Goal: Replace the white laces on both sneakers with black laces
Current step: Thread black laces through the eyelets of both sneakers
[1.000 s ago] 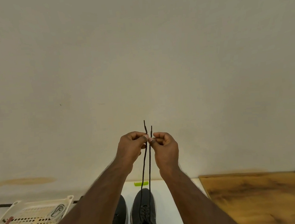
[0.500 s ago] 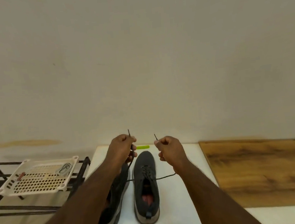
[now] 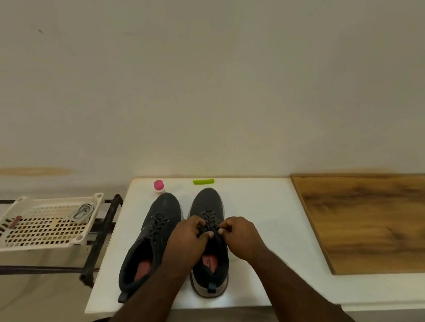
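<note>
Far left, a perforated white tray [image 3: 36, 234] sits on a dark metal rack [image 3: 99, 244], holding a bundled pale lace [image 3: 82, 212], likely the removed white one, plus a small brown item too blurred to name. On the white table [image 3: 261, 208], a pink-capped bottle [image 3: 159, 186] at the back edge, then the left sneaker [image 3: 150, 239], dark, black lace already threaded through its eyelets, heel partly covered by the left forearm. Left hand [image 3: 186, 242] fingers curled at the tongue of the right sneaker [image 3: 206, 207], thumb and fingers pinching the black lace [image 3: 208, 219]; right hand [image 3: 239, 235] mirrors it, pinching the other lace end. Both grips clenched on lace, just beside each other, over the upper eyelets. Judging from this, threading looks about done and tightening or tying is in hand. Lace is thin, soft and limp, light, holds no shape; best pinched near the stiff tip or close to the eyelet so it does not slip. Sneaker fabric soft, sole firmer, may slide on the smooth table if pulled hard. Green clip-like object [image 3: 203, 181] behind the toes, wooden board [image 3: 381, 223] at right. Hidden: lace ends and upper eyelets under the fingers, whether a knot exists cannot be told; right board cut off by frame.
</note>
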### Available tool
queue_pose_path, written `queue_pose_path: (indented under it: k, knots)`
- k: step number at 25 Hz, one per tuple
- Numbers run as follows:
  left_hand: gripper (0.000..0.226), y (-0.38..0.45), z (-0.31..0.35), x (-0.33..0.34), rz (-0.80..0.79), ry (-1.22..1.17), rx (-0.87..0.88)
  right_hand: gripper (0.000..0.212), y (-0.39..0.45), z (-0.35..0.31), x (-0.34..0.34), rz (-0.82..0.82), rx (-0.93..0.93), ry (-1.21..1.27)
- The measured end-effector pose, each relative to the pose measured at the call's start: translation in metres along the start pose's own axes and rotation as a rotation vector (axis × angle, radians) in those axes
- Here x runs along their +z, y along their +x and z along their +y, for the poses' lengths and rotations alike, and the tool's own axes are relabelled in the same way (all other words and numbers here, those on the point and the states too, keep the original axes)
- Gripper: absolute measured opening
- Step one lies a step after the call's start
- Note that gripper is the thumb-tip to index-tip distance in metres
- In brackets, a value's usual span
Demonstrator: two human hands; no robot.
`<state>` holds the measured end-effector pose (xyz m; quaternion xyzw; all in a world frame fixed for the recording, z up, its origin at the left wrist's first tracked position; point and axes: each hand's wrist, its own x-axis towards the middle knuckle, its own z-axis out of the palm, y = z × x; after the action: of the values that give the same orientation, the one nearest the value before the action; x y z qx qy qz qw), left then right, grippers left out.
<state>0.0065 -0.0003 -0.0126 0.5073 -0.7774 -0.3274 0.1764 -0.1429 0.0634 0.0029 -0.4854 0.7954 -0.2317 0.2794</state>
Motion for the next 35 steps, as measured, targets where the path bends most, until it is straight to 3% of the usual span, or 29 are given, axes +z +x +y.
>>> queue_pose_path:
  k: [9,15,21,29,35]
  knots:
    - [0.019,0.001,-0.005,0.007,0.043,-0.023,-0.012,0.012,-0.003,0.002,0.001,-0.071,-0.023,-0.112]
    - [0.015,0.001,-0.005,0.003,0.023,0.031,-0.018,0.016,-0.006,-0.007,-0.004,-0.057,0.014,0.023]
    - [0.042,-0.008,0.000,0.010,-0.028,-0.003,0.029,0.026,0.000,-0.006,-0.013,-0.116,0.018,-0.103]
    - [0.034,-0.008,-0.001,0.007,-0.031,0.022,0.059,0.027,-0.003,-0.009,-0.009,-0.066,0.009,-0.064]
    - [0.032,-0.006,0.006,0.009,-0.158,0.034,0.083,0.022,-0.005,-0.012,-0.005,-0.017,-0.010,-0.084]
